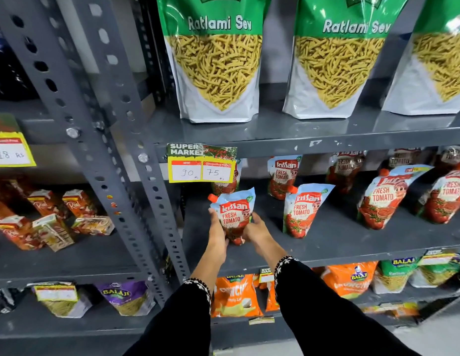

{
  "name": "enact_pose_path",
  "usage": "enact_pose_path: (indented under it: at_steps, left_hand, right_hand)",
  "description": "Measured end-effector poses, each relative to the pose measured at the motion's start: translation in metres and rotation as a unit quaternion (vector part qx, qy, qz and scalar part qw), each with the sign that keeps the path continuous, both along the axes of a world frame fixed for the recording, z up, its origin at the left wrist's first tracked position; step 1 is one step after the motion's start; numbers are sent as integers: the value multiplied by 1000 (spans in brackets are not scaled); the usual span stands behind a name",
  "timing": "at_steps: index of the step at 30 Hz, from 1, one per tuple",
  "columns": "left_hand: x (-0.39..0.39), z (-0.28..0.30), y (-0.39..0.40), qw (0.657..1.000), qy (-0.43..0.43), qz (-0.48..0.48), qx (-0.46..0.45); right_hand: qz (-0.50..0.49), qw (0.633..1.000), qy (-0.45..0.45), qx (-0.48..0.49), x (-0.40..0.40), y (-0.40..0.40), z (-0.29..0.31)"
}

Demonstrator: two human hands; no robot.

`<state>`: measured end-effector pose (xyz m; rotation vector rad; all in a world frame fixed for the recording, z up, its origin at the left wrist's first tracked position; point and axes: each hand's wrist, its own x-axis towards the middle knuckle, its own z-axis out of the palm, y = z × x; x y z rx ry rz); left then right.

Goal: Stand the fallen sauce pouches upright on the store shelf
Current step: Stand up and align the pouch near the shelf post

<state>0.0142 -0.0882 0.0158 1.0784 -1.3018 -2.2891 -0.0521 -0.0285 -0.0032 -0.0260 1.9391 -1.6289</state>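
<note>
A red and light-blue tomato sauce pouch (233, 214) with an orange cap stands at the left end of the grey middle shelf (326, 242). My left hand (217, 227) grips its left side and my right hand (257, 228) grips its lower right side. To the right, a second pouch (302, 210) stands upright. Further right, two pouches (385, 199) (447, 199) lean to the right. More pouches (283, 176) stand in a back row, one partly hidden behind a price tag.
A yellow price tag (202, 165) hangs from the upper shelf edge. Large green snack bags (216, 60) stand above. A perforated grey upright (146, 176) borders the shelf on the left. Juice cartons (51, 219) lie beyond it. Orange snack bags (236, 295) fill the shelf below.
</note>
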Motion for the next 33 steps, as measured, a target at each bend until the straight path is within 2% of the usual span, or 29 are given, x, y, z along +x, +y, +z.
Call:
enact_pose_path:
  at_steps: [13,18,22,25,27,29,33]
  left_hand:
    - [5,1,-8,1000,-4,15,-11]
    - [8,2,-5,1000,-14,21,-3]
    - [11,6,2,1000,1,18,-11]
    - [15,3,10,999,-2,13,-30]
    - [16,-2,19,998,-23,22,-63]
    - [19,-8,34,987,-64,23,-143]
    - [26,-11,76,930,-144,25,-338]
  right_hand:
    - [6,1000,3,-5,7,-4,-3]
    - [37,999,0,-19,6,-5,-15]
    - [52,999,-11,6,8,-1,-20]
    - [73,995,7,65,15,15,-12]
    - [87,990,30,107,14,31,-9]
    - [101,980,80,154,13,50,-8]
    - [107,940,234,226,16,97,0]
